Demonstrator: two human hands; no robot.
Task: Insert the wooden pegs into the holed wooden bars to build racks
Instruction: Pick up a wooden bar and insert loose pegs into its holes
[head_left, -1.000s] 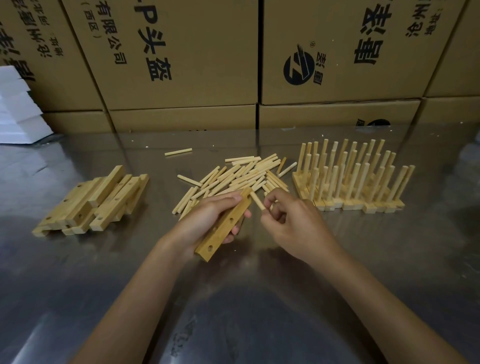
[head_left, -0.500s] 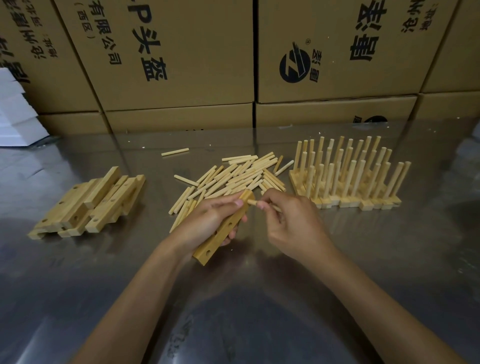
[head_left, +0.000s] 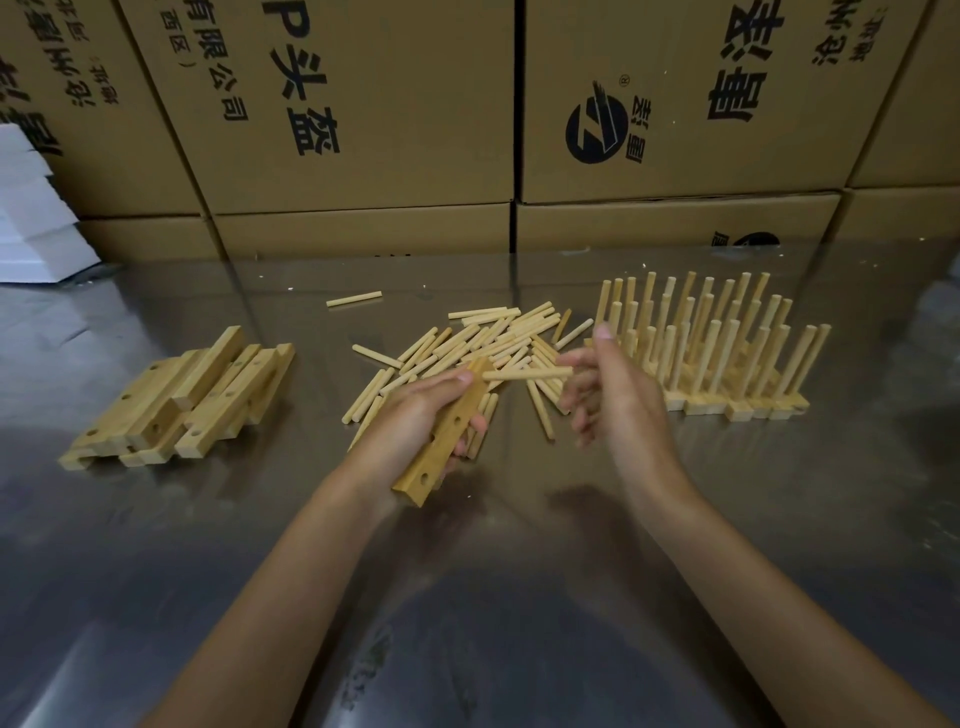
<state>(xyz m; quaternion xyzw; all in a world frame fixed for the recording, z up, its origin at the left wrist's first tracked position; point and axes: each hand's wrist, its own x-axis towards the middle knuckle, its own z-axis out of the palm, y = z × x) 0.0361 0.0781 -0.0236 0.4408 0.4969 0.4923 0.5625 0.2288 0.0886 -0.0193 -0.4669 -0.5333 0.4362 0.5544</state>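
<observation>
At frame centre, left hand (head_left: 415, 415) gripping a holed wooden bar (head_left: 441, 441), one peg (head_left: 527, 374) jutting sideways from its far end; right hand (head_left: 613, 395) just beside, fingers spread and released. Beyond, loose pegs (head_left: 483, 343) heaped mid-frame, spare bars (head_left: 182, 400) left, finished racks (head_left: 711, 343) right.

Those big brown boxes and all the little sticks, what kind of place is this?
Probably a small workshop or packing room. Printed cardboard cartons are stacked along the back, a shiny metal worktable fills the front, and wooden parts lie sorted on it: holed bars, loose pegs, finished racks.
</observation>
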